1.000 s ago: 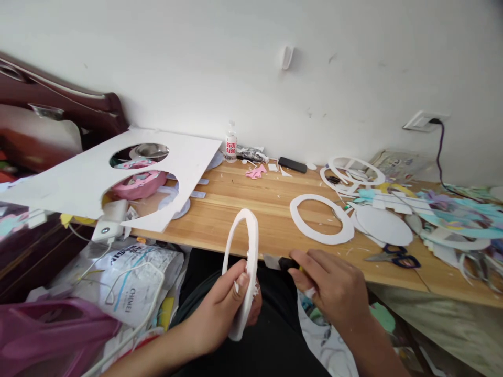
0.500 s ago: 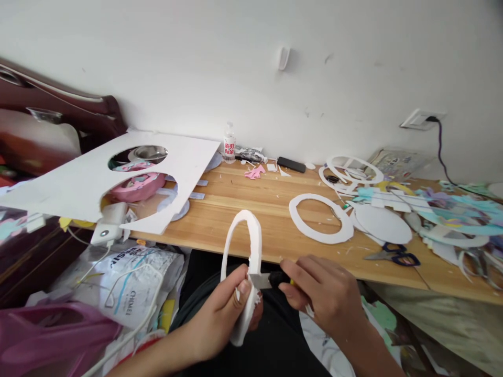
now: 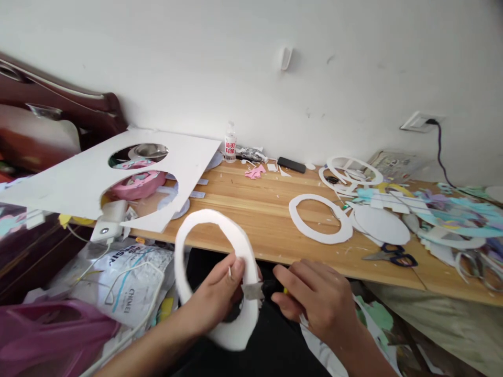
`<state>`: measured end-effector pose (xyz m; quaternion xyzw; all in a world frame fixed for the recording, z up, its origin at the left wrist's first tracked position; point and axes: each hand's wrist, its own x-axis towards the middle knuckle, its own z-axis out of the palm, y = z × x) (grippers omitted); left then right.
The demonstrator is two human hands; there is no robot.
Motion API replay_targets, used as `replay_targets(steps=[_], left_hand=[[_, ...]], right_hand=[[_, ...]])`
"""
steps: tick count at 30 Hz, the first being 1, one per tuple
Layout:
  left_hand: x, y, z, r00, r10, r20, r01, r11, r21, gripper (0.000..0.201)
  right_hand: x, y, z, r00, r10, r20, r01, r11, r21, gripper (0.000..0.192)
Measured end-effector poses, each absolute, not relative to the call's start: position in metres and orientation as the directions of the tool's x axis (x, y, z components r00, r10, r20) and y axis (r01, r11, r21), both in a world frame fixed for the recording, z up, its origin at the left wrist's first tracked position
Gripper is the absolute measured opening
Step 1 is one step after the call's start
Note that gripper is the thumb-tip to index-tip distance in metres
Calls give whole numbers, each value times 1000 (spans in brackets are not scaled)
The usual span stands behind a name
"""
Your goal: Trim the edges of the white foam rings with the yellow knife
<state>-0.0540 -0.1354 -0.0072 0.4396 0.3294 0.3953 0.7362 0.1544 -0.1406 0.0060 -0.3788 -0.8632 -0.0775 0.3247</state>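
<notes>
Wooden desk [image 3: 251, 209], "CHIMEI" bag [image 3: 133, 285], left hand [image 3: 218, 296] gripping foam ring [image 3: 196, 230], right hand [image 3: 314, 296] gripping knife [image 3: 257, 289]

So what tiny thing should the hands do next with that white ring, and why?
Probably draw the knife a little further along the ring's outer edge. The left hand pinches the white foam ring right beside the blade, and the right hand has the blade touching that edge, which looks uneven there, so a short, slow stroke seems safest.

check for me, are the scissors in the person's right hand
No, the scissors lie on the wooden table, while the right hand grips a small knife.
</notes>
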Motion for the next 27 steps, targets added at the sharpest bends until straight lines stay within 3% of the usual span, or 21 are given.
replay_targets(steps=[6, 15, 19, 23, 27], left_hand=[[-38, -140, -2, 340, 926, -165, -271, 264, 926, 46], [-34, -141, -12, 412, 897, -159, -418, 342, 842, 49], [-37, -149, -11, 379, 922, -84, -452, 264, 852, 50], [-40, -155, -6, 324, 943, -71, -345, 188, 920, 50], [-41, -154, -3, 342, 932, -116, -281, 219, 934, 52]], right_hand=[[146, -142, 3, -487, 609, 626, 692, 706, -148, 33], [151, -137, 3, -483, 601, 637, 702, 701, -129, 33], [150, -140, 4, -470, 598, 650, 701, 700, -137, 33], [143, -146, 12, -479, 570, 668, 682, 721, -126, 31], [140, -146, 18, -494, 560, 665, 674, 730, -113, 34]])
